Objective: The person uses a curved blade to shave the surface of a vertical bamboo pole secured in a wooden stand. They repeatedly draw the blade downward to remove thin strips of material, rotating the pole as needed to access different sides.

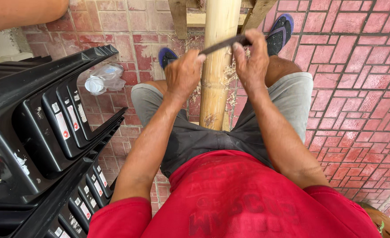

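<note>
Red brick paving (pixel 358 88) lies under a seated person with a bamboo pole (pixel 217 66) upright between the knees. Left hand (pixel 182 74) and right hand (pixel 251 61) each grip one end of a dark blade (pixel 223 44) laid across the pole. Stacked black chairs (pixel 40 132) stand just beside the left arm

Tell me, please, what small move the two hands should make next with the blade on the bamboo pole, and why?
Probably draw the blade toward the body along the bamboo pole. The left hand and right hand grip its two ends, it lies across the pole, and shavings cling beside the pole.
</note>
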